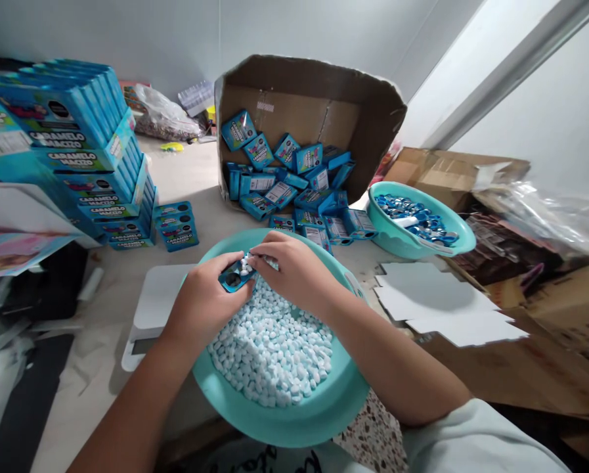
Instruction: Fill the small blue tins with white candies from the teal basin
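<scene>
My left hand (208,299) is closed around a small blue candy box (233,281), tilted over a teal basin (318,427). White candies show at the box's upper end. My right hand (289,266) meets the box there, its fingertips pinched on a few of these candies. Below both hands, a heap of small white and pale blue candies (274,355) fills much of the basin. How full the box is inside cannot be seen.
An open cardboard carton (294,85) lies behind with blue boxes spilling out. Stacked blue display packs (102,157) stand left, near a white scale (159,299). At right are a second teal basin (417,246) of blue-silver pieces and flat white card sheets (436,292).
</scene>
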Motion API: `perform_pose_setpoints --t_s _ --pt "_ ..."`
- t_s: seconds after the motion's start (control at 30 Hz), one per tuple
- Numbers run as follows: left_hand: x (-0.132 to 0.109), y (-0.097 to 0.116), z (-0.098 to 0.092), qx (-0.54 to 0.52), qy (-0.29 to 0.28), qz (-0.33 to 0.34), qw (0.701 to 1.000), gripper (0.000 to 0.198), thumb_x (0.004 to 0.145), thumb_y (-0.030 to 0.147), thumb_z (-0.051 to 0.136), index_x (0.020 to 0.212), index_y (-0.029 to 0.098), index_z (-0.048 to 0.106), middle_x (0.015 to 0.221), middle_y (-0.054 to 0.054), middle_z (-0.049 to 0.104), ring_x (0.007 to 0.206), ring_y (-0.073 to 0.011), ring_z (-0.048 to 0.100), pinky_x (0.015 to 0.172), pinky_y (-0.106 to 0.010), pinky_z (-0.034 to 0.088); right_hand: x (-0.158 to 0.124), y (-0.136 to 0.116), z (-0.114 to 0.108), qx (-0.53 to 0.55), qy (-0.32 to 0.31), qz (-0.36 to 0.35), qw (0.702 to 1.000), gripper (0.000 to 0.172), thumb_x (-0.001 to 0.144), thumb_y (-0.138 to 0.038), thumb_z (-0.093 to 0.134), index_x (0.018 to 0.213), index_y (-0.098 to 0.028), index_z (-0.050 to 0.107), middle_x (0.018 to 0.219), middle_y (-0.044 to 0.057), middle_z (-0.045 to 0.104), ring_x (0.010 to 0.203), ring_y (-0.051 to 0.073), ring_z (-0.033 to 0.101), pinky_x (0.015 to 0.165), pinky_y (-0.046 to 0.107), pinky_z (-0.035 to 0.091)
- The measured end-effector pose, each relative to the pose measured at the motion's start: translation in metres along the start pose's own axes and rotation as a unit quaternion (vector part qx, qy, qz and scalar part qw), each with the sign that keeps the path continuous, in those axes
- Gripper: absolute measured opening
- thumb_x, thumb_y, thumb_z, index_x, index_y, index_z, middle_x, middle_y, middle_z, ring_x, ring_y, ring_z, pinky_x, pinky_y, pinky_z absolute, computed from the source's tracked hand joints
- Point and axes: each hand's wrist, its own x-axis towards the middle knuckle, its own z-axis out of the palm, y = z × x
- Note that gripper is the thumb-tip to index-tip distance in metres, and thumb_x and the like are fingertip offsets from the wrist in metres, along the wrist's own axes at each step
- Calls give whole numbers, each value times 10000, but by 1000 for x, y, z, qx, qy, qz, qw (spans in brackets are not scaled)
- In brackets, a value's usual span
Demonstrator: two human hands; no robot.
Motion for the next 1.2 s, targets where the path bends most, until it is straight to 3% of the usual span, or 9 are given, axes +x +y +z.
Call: perform_pose_setpoints --t_s 0.27,0.47,0.7,0.9,0.97,1.03,1.13,1.2 --pt "0 -4 -2 -5 -17 15 1000 390 778 306 700 1157 214 723 1144 -45 772 1058 -249 713 926 -356 557 -7 -5 9 93 -5 -81 992 184 960 -130 614 867 -159 771 868 43 657 788 137 608 703 258 455" --pt "0 -4 -4 5 -57 68 996 314 807 242 641 1112 222 711 1028 -23 757 847 -192 687 710 -279 510 -5 -5 18 149 22 -112 982 165 930 -109 614 926 -178 764 952 56 720 833 147 662 737 258 517" --pt "-1 -1 -4 2 -36 32 999 357 784 210 654 1139 234 682 1021 -4 739 937 -198 689 800 -274 524 -5 -3 24 210 52 -125 968 186 890 -71 629 1000 -179 733 954 42 716 828 138 672 764 254 549" --pt "0 -1 -3 4 -28 4 1000 346 767 290 682 1106 225 684 1013 -33 752 948 -244 711 788 -321 551 1 3 21 184 89 -135 970 159 947 -147 569 978 -179 721 950 58 710 859 154 654 788 271 535" --pt "0 -2 -2 -2 -13 -22 1000 404 766 366 718 1145 230 679 1083 -55 753 1021 -265 716 836 -342 563 8 14 14 147 104 -88 980 202 957 -155 519 984 -179 717 981 67 718 891 169 656 795 280 527" --pt "-1 -4 0 4 12 -48 999 502 762 411 748 1224 242 649 1142 -70 745 1074 -277 712 881 -368 562 16 26 7 93 101 17 990 258 952 -132 475 1048 -174 710 1015 76 728 929 189 668 803 291 525" --pt "-3 -7 0 21 45 -53 997 631 799 417 737 1376 261 534 1155 -71 734 1076 -268 714 897 -390 556 22 37 5 -26 -19 157 987 392 913 -59 445 1230 -143 659 1136 123 727 1021 238 684 810 318 531" --pt "-5 -8 0 26 73 -38 996 655 829 430 720 1414 260 480 1156 -75 726 1089 -259 709 906 -387 553 20 37 11 -77 -116 187 972 390 861 -40 517 1208 -120 676 1152 161 727 1009 278 697 781 333 540"
